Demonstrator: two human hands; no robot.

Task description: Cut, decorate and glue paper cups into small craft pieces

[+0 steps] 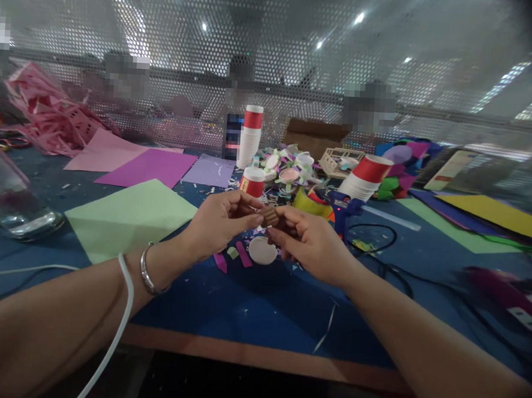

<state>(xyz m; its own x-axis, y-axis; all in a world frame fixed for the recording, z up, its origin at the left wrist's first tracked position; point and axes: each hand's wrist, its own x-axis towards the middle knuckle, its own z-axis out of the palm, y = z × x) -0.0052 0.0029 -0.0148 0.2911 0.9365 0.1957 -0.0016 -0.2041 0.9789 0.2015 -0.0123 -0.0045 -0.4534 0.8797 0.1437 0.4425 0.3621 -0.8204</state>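
Brown ridged paper piece pinched between left hand and right hand.

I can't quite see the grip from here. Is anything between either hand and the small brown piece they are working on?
Nothing visible: the left hand and right hand both pinch the brown piece directly, above the table.

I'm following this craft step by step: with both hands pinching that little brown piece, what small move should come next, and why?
Probably lower the brown piece toward the white paper disc. The left hand and right hand pinch it together in the air, directly above the disc.
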